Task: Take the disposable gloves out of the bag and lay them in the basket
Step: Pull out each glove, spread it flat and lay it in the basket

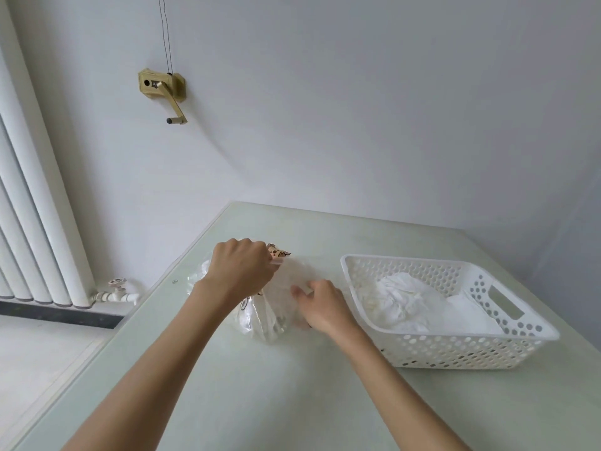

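A clear plastic bag point(260, 315) with small cartoon prints lies on the pale green table point(260, 385), left of the basket. My left hand point(242, 271) grips the bag's top edge from above. My right hand point(320, 305) reaches into the bag's right side, fingers curled around thin translucent gloves inside; the fingertips are partly veiled by plastic. The white perforated basket point(455, 349) stands at the right and holds a crumpled heap of translucent white gloves point(406, 302).
The table's left edge runs diagonally, with the floor below it. A white radiator point(35, 222) with a valve point(117, 289) stands at the left wall. A brass crank fitting point(162, 87) hangs on the wall behind.
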A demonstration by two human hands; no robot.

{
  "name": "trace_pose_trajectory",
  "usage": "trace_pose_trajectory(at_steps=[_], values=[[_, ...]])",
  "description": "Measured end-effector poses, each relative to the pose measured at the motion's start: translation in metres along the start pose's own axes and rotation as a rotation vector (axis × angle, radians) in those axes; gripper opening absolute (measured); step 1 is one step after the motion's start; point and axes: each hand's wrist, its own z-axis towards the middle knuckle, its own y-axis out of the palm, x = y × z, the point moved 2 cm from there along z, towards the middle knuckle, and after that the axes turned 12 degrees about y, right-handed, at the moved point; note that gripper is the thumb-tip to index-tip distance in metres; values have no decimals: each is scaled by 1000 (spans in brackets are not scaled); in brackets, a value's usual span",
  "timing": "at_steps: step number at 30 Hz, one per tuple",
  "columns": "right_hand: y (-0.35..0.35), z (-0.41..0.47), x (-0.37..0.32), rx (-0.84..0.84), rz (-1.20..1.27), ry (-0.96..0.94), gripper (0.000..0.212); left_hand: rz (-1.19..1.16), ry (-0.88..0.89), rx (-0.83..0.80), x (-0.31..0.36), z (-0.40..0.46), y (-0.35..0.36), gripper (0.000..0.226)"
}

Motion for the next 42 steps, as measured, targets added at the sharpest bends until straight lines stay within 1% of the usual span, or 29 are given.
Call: trace_pose_trajectory(at_steps=[2, 3, 5, 6, 8, 10, 12, 15, 17, 19, 22, 24, 25, 26, 27, 28, 29, 31, 33, 35, 38, 40, 42], values=[[13, 9, -2, -7, 183, 107, 44, -22, 26, -45, 0, -3, -2, 44], [19, 13, -2, 16, 238, 117, 45, -46, 26, -76, 0, -4, -4, 49], [26, 17, -7, 90, 291, 141, 29, -120, 14, -124, -2, -6, -6, 57], [27, 18, -9, 139, 313, 151, 24, -144, 17, -135, -2, -6, -4, 58], [27, 16, -10, 205, 323, 129, 25, -132, 35, -153, -5, -9, 8, 53], [25, 7, -12, 206, 229, 68, 35, -99, 24, -177, -5, -12, 26, 44], [20, -6, -8, 183, 100, -26, 43, -86, -5, -174, -2, -13, 42, 42], [7, -31, 0, 226, -98, -177, 40, -131, -66, -132, 2, -10, 49, 48], [-1, -49, 3, 240, -221, -285, 41, -178, -87, -133, 4, -8, 46, 53], [-11, -61, 6, 234, -315, -345, 44, -212, -82, -157, 2, -7, 43, 54], [-24, -61, 11, 230, -343, -352, 47, -385, -80, -182, -3, -8, 33, 60], [-32, -56, 11, 244, -326, -341, 46, -605, -64, -136, -5, -17, 15, 75], [-33, -54, 9, 245, -319, -337, 43, -717, -36, -118, -5, -24, 4, 83], [-35, -52, 8, 242, -310, -337, 37, -778, 3, -129, -1, -32, -5, 89], [-37, -49, 6, 234, -303, -327, 28, -754, 51, -164, 2, -40, -12, 94], [-39, -48, 4, 225, -305, -304, 20, -668, 100, -215, 6, -47, -15, 98], [-42, -48, 3, 210, -316, -278, 26, -559, 137, -276, 10, -52, -12, 97], [-48, -48, 1, 203, -340, -294, 46, -396, 155, -367, 13, -58, 5, 90], [-53, -49, -3, 241, -370, -361, 52, -304, 154, -407, 13, -59, 24, 82], [-54, -46, -7, 265, -446, -399, 47, -283, 160, -388, 8, -53, 37, 77], [-48, -29, -12, 229, -603, -403, 36, -333, 131, -346, -7, -38, 38, 76], [-47, -22, -16, 204, -583, -405, 23, -347, 104, -367, -14, -28, 34, 75], [-53, -12, -19, 239, -484, -408, 14, -374, 98, -413, -16, -22, 30, 75]])
